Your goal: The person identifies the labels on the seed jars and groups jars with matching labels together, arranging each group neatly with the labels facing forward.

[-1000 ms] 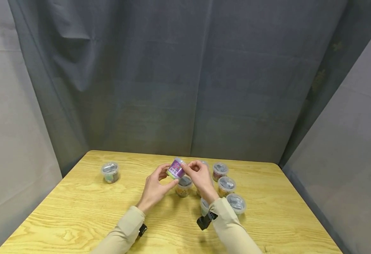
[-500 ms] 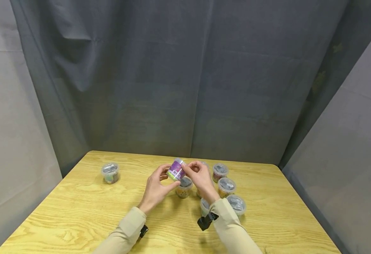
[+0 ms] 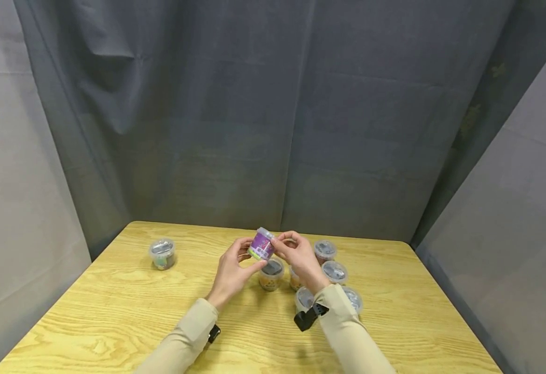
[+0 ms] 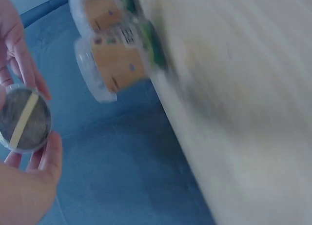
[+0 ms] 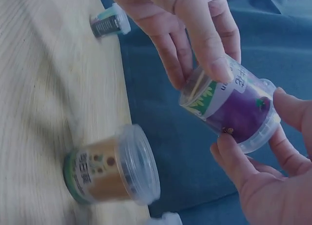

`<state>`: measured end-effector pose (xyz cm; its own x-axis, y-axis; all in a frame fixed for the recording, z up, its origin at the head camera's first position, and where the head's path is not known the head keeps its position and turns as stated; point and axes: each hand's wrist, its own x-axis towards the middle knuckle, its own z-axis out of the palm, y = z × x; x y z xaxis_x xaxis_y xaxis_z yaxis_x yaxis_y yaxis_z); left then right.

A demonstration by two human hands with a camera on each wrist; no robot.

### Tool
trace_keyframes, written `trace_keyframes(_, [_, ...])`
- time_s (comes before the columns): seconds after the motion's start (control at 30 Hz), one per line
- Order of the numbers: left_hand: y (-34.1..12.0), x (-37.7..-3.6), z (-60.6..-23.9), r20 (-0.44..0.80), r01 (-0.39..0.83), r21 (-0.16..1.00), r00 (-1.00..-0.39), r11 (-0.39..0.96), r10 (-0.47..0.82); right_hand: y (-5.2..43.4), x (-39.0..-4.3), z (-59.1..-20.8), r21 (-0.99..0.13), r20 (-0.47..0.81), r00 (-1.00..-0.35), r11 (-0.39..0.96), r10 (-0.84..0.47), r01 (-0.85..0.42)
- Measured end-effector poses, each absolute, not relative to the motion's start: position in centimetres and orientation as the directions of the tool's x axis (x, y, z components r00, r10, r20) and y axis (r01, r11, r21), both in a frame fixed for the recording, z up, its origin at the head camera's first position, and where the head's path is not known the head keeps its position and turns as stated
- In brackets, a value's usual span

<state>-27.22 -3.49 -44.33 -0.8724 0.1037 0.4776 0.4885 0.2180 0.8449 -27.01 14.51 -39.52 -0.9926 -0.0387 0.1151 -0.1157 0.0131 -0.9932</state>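
Note:
Above the table, both hands hold a small plastic cup (image 3: 261,245) with a purple label and a clear lid, tilted. My left hand (image 3: 230,272) grips its green-edged base end between thumb and fingers. With curled fingers, my right hand (image 3: 302,259) pinches the lid end. The right wrist view shows the purple cup (image 5: 239,110) between the two hands, thumb and fingers on opposite sides. Seen from the left wrist, its round end (image 4: 24,120) shows a pale strip across it. An orange-brown cup (image 3: 271,275) stands just below the hands.
Several lidded cups stand on the right, among them a cup at the back (image 3: 325,250) and one nearer (image 3: 335,272); the right arm partly hides others. One cup (image 3: 162,253) stands alone at the left. Grey curtains (image 3: 217,130) enclose the wooden table (image 3: 114,311).
Both hands have shifted slightly up and to the right with the purple cup. The cup's label has turned a little. The standing cups have stayed in place.

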Motion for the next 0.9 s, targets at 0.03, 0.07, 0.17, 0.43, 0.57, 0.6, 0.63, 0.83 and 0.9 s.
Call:
trace_keyframes(0.03, [-3.6,-27.4,-44.3,0.469,0.484,0.846,-0.875,0.223,0.121,14.7,-27.1,-39.4,-0.992,0.118,-0.992,0.047,-0.043,-0.12])
trace_keyframes(0.07, [-3.7,-27.7,-44.2,0.465,0.486,0.844,-0.874,0.228,0.139,14.8,-27.1,-39.3,-0.987,0.125,-0.991,0.094,-0.044,-0.129])
trace_keyframes(0.17, [-4.0,-28.4,-43.8,0.455,0.491,0.838,-0.87,0.24,0.189,15.2,-27.4,-39.0,-0.949,0.173,-0.983,0.255,-0.069,-0.185])
trace_keyframes(0.43, [-4.7,-30.3,-42.5,0.423,0.525,0.784,-0.842,0.331,0.334,15.8,-28.7,-37.9,-0.848,0.243,-0.945,0.425,-0.219,-0.317])
trace_keyframes(0.57, [-4.9,-31.0,-41.8,0.388,0.518,0.787,-0.838,0.336,0.384,16.0,-29.3,-37.7,-0.841,0.23,-0.942,0.437,-0.246,-0.319])
trace_keyframes(0.6, [-4.9,-31.1,-41.7,0.374,0.506,0.8,-0.84,0.323,0.392,16.0,-29.5,-37.7,-0.837,0.225,-0.942,0.446,-0.249,-0.318])
trace_keyframes(0.63, [-5.0,-31.2,-41.6,0.361,0.494,0.811,-0.844,0.312,0.397,16.0,-29.6,-37.8,-0.836,0.218,-0.942,0.45,-0.255,-0.315])
trace_keyframes(0.83, [-4.9,-32.1,-41.3,0.373,0.504,0.809,-0.838,0.304,0.398,15.9,-30.4,-38.0,-0.822,0.228,-0.944,0.473,-0.237,-0.317])
trace_keyframes(0.9, [-4.7,-32.5,-41.4,0.395,0.529,0.783,-0.829,0.328,0.395,15.9,-30.8,-38.2,-0.812,0.233,-0.95,0.496,-0.206,-0.307])
